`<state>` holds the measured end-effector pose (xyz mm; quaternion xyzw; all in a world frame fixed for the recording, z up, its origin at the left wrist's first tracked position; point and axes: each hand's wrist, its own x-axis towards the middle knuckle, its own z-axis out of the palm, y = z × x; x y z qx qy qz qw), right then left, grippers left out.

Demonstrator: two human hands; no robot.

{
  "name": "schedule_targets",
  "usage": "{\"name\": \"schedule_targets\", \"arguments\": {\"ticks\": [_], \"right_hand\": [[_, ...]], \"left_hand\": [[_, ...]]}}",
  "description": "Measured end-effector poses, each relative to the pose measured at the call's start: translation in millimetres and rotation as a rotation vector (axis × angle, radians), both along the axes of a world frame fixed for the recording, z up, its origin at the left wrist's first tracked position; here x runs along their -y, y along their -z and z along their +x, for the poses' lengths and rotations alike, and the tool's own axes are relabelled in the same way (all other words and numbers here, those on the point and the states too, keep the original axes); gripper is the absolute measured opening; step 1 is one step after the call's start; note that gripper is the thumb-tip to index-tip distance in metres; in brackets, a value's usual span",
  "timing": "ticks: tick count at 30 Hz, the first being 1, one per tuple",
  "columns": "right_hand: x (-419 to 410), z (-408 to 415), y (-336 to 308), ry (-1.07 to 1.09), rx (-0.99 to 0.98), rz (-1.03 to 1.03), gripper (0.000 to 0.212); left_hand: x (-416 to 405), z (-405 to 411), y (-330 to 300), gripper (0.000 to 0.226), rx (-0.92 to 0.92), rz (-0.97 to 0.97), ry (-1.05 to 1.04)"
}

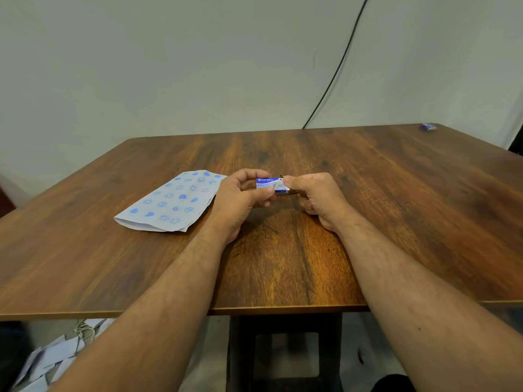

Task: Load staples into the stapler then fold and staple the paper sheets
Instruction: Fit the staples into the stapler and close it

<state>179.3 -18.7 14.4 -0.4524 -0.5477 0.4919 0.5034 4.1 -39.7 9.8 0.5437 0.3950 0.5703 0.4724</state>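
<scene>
A small blue and white staple box point(271, 184) is held just above the middle of the wooden table point(368, 210). My left hand point(240, 198) grips its left end between thumb and curled fingers. My right hand point(315, 198) pinches its right end, where a white inner part shows. A dark object, possibly the stapler, peeks out behind the box and is mostly hidden. Left of my hands lie the paper sheets point(172, 203), light blue with blue smiley faces and blots, flat on the table.
Another small blue box point(428, 126) sits at the table's far right corner. A black cable point(336, 72) runs down the wall behind the table. Loose papers point(51, 360) lie on the floor at lower left. A dark stool stands under the table.
</scene>
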Motion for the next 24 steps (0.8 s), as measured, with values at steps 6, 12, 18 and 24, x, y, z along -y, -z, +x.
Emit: {"name": "schedule_targets", "arguments": {"ticks": [6, 12, 18, 24], "right_hand": [[-6, 2, 5, -0.013, -0.073, -0.015, 0.022], [-1, 2, 0, 0.018, 0.123, 0.042, 0.055], [-4, 1, 4, 0.022, 0.121, 0.032, 0.023], [3, -1, -1, 0.006, 0.084, 0.042, 0.018]], "left_hand": [[-2, -4, 0, 0.025, 0.06, -0.01, -0.015], [0, -3, -1, 0.028, -0.006, 0.007, 0.004], [0, -4, -3, 0.027, 0.073, -0.023, -0.018], [-4, -5, -2, 0.031, 0.159, -0.055, -0.069]]}}
